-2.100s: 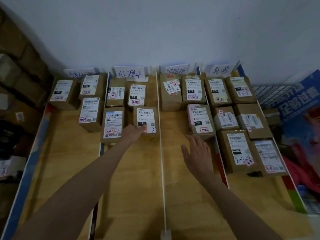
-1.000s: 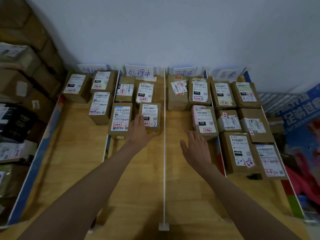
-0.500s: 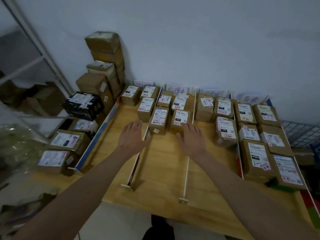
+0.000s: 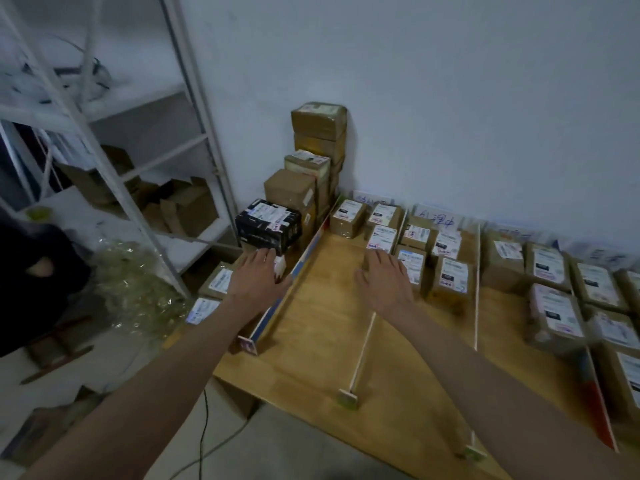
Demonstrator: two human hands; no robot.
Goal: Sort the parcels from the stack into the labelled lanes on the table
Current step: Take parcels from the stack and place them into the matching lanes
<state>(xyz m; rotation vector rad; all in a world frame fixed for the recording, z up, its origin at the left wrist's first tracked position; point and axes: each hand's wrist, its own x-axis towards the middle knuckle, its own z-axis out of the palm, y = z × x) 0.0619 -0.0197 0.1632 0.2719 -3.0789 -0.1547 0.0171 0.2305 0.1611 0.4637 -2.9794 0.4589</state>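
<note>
Wooden table (image 4: 322,341) lanes hold labelled parcels (image 4: 450,275); both hands' fingers (image 4: 263,256) spread, empty.

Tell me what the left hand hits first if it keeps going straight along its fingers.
Most likely the black parcel: the left hand, fingers straight, points up and slightly right at its lower front edge, fingertips just short of it. Depth is unclear; a small white-labelled box beside the fingers could touch first.

wooden table (image 4: 322,341) bears labelled parcels (image 4: 450,275) between thin dividers (image 4: 362,348).
</note>
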